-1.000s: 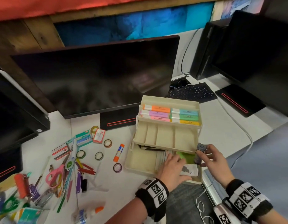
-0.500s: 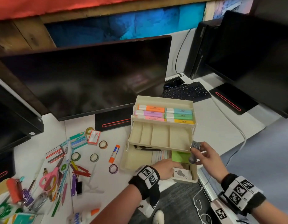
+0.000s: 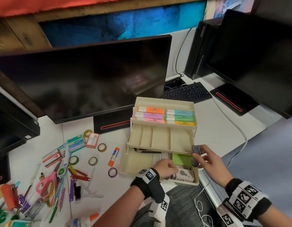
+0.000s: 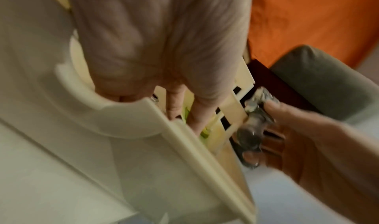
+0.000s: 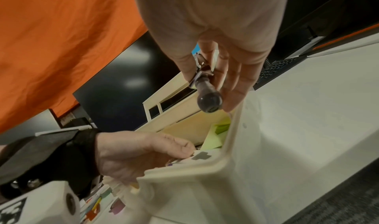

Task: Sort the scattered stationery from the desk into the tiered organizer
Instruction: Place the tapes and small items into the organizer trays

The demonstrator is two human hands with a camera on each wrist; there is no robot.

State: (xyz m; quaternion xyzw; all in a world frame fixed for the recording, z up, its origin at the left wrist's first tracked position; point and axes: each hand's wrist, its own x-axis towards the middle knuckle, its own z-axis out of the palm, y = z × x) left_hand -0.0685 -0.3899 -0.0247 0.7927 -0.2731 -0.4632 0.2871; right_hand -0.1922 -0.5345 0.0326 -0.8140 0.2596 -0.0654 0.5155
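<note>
The cream tiered organizer (image 3: 163,102) stands open in steps: highlighters (image 3: 165,116) fill the top tier and the divided middle tier (image 3: 160,138) is bare. Green sticky notes (image 3: 182,159) and a white box (image 3: 183,175) lie in the bottom tier. My left hand (image 3: 166,167) reaches into that tier, its fingertips touching the white box (image 5: 202,156). My right hand (image 3: 206,159) pinches a grey stamp (image 3: 195,154) with a round knob (image 5: 207,96), and holds it over the organizer's right front corner.
Tape rolls, a glue stick (image 3: 114,156), pink scissors (image 3: 45,184), pens and small boxes lie scattered on the white desk to the left. A large monitor (image 3: 86,79) stands behind, with a keyboard (image 3: 186,92) at the back right. A white cable (image 3: 240,133) trails off the desk's right edge.
My left hand has drawn back from lying flat over the white box toward the tray's front rim. The right hand still holds the stamp at the organizer's right corner.
</note>
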